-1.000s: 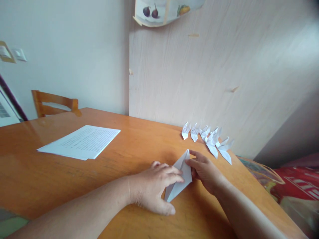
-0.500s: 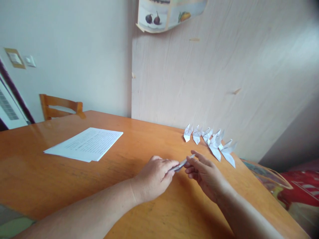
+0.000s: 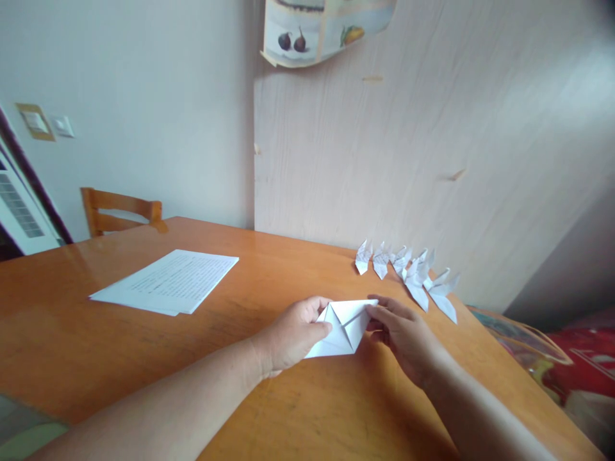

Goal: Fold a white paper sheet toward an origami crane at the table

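Observation:
A folded sheet of white paper [image 3: 342,330], with crossing crease lines and flaps meeting near its middle, is held up above the table between both hands. My left hand [image 3: 300,330] grips its left side, thumb on the near face and fingers behind. At the upper right corner, my right hand [image 3: 396,326] pinches the paper between thumb and fingers. The fingers behind the paper are partly hidden. Beyond my right hand stand several folded paper cranes [image 3: 414,282], lined up toward the table's far right edge.
On the left of the wooden table [image 3: 192,397] lies a stack of printed sheets [image 3: 168,282]. A wooden chair [image 3: 122,208] stands past the far left edge. The wall [image 3: 375,160] borders the far side. Red bags [image 3: 581,358] sit off the right edge.
The folded paper was seen nearly edge-on and now its broad creased face is turned toward me. My left hand has shifted slightly left and down along it.

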The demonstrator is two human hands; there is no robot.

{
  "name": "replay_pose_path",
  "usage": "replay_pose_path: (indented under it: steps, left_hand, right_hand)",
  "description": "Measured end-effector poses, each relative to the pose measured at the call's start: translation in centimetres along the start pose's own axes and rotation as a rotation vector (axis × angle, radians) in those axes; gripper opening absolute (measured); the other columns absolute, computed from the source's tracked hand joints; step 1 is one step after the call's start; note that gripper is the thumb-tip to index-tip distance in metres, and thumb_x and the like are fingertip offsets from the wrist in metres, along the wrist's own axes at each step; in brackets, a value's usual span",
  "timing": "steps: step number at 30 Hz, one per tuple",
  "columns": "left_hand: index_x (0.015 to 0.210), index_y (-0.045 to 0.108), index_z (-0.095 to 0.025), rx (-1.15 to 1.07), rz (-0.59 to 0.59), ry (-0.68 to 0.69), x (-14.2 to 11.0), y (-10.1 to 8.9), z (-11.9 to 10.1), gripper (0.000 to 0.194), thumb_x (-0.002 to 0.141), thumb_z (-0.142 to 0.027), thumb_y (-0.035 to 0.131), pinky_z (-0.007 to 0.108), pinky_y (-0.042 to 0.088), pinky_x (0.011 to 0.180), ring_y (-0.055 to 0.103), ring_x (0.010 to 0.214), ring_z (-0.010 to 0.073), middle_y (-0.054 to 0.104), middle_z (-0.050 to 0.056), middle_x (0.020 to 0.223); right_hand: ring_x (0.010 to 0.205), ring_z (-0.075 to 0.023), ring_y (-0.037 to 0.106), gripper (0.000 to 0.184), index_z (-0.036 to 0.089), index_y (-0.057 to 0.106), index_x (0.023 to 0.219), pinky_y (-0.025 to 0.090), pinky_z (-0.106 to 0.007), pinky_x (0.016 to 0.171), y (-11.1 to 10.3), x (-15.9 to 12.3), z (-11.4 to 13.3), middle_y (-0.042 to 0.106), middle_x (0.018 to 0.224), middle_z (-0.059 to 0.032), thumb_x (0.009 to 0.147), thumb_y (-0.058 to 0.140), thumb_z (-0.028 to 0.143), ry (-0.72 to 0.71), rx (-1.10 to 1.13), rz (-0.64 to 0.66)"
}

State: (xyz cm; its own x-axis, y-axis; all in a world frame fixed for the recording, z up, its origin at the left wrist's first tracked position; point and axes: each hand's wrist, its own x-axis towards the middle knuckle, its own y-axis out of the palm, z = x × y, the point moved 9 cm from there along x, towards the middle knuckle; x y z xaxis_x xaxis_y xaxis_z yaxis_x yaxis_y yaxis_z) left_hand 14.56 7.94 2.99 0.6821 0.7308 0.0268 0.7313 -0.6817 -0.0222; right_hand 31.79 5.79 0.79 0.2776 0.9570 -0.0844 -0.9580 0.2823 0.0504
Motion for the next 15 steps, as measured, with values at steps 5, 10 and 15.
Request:
replay_pose_path:
  steps: [5, 10, 15]
  left_hand:
    - [0.116, 0.057, -0.016, 0.217, -0.028, -0.022, -0.2, -0.4, 0.3, 0.036, 0.080, -0.016, 0.054, 0.027, 0.047, 0.072, 0.063, 0.091, 0.0199, 0.067, 0.007, 0.108]
    - [0.120, 0.055, -0.017, 0.294, -0.054, -0.031, 0.0, -0.9, 0.8, 0.042, 0.078, -0.018, 0.057, 0.027, 0.046, 0.071, 0.063, 0.092, 0.0204, 0.067, 0.007, 0.107]
    - [0.125, 0.049, -0.015, 0.169, -0.058, -0.112, 0.0, -1.0, 1.6, 0.049, 0.076, -0.014, 0.056, 0.025, 0.044, 0.065, 0.063, 0.080, 0.0170, 0.068, 0.006, 0.101]
  right_hand:
    - [0.058, -0.0133, 0.051, 0.052, 0.014, 0.055, 0.124, 0.038, -0.024, 0.050, -0.2, 0.0, -0.5, 0.055, 0.063, 0.0024, 0.077, 0.070, 0.032, 0.034, -0.071, -0.017]
    - [0.059, -0.0137, 0.054, 0.047, 0.014, 0.054, 0.122, 0.041, -0.024, 0.051, 0.1, -0.2, -0.4, 0.056, 0.065, 0.0021, 0.080, 0.065, 0.030, 0.051, -0.165, 0.000]
    - [0.056, -0.0124, 0.049, 0.022, 0.017, 0.060, 0.090, 0.035, -0.025, 0.049, 0.1, -0.2, -0.3, 0.055, 0.063, 0.0019, 0.085, 0.058, 0.038, 0.045, -0.338, 0.048]
